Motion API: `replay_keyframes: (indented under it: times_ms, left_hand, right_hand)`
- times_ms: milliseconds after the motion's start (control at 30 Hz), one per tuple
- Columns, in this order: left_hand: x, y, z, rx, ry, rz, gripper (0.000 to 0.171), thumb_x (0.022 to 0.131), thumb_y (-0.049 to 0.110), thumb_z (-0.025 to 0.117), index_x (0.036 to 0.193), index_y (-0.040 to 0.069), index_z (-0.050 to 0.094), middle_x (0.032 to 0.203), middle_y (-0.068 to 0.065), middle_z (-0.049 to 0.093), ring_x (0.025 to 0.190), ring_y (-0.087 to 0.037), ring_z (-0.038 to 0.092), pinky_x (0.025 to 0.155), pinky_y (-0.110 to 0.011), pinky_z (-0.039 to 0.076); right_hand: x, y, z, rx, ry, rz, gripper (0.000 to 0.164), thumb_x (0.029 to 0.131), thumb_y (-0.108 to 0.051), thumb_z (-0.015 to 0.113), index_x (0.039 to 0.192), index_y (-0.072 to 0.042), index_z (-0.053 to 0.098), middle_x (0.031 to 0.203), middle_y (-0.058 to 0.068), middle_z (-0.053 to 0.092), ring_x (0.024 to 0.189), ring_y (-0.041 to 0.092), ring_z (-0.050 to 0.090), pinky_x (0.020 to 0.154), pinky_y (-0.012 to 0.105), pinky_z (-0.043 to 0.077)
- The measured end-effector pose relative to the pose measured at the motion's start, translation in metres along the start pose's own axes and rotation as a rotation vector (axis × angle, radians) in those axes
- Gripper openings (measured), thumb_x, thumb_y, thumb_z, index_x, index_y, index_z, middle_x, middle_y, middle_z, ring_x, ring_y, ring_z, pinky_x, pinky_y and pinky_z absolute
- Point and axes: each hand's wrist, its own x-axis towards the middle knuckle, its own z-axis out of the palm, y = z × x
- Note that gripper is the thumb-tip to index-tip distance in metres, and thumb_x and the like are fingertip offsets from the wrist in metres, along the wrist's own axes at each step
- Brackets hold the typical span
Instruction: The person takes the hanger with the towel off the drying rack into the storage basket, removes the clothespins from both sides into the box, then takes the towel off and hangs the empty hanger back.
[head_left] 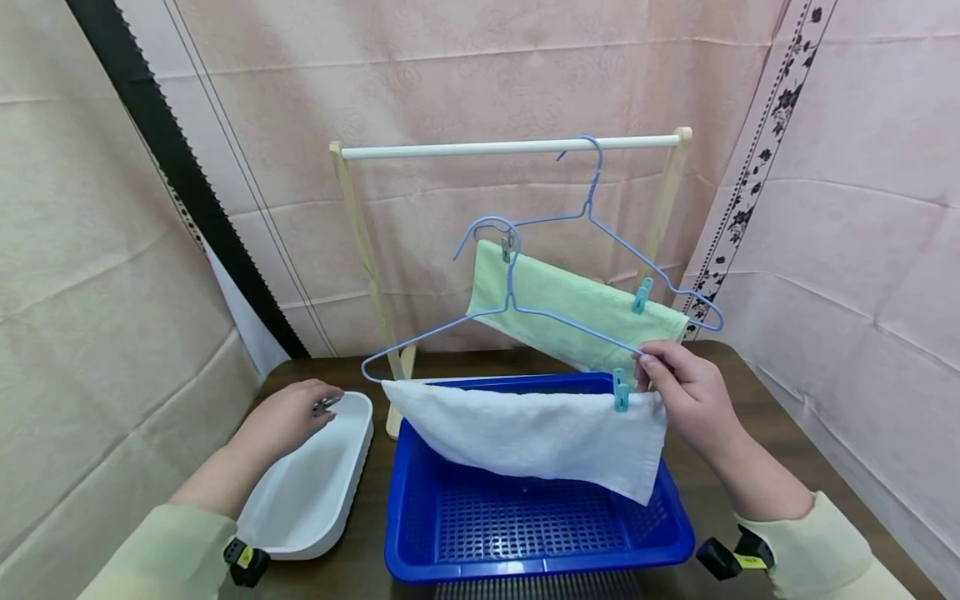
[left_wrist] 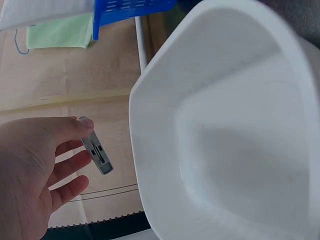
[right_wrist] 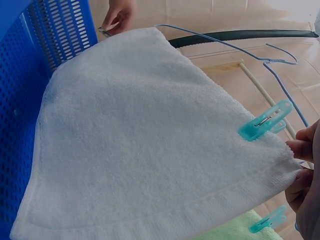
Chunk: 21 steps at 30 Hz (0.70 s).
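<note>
In the head view my left hand hovers over the white tray. Its thumb and fingers pinch a grey metal clothespin, plain to see in the left wrist view. On the other side, my right hand pinches the right end of a blue wire hanger, beside the upper corner of a white towel. A teal clothespin clips the towel near that corner. The towel's left end reaches the hanger's left end and droops. My right fingertips are partly hidden behind the towel edge in the right wrist view.
Under the towel stands a blue mesh basket. Behind it, a rack with a white rod bears another blue hanger. A green towel hangs there by a metal clothespin and a teal one.
</note>
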Motion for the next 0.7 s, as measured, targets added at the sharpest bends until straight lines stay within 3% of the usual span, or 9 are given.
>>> replay_keyframes:
  times_ms: [433,700]
  left_hand:
    - [0.016,-0.007,0.001,0.073,-0.079,0.033,0.033,0.085,0.003,0.074,0.118,0.003,0.070,0.115,-0.013,0.069,0.107,-0.034,0.064,0.090,-0.051,0.051]
    - [0.023,-0.017,0.014,0.131,-0.140,0.046,0.032,0.083,0.000,0.075,0.114,0.006,0.072,0.111,-0.012,0.070,0.103,-0.033,0.065,0.087,-0.050,0.053]
  right_hand:
    - [0.000,0.000,-0.002,0.021,0.002,0.004,0.019,0.097,0.009,0.052,0.100,-0.002,0.066,0.077,0.004,0.060,0.071,0.011,0.055,0.063,0.019,0.046]
    - [0.001,0.000,0.001,0.020,-0.004,0.005,0.019,0.097,0.009,0.052,0.099,-0.003,0.066,0.076,0.004,0.060,0.070,0.012,0.055,0.063,0.019,0.045]
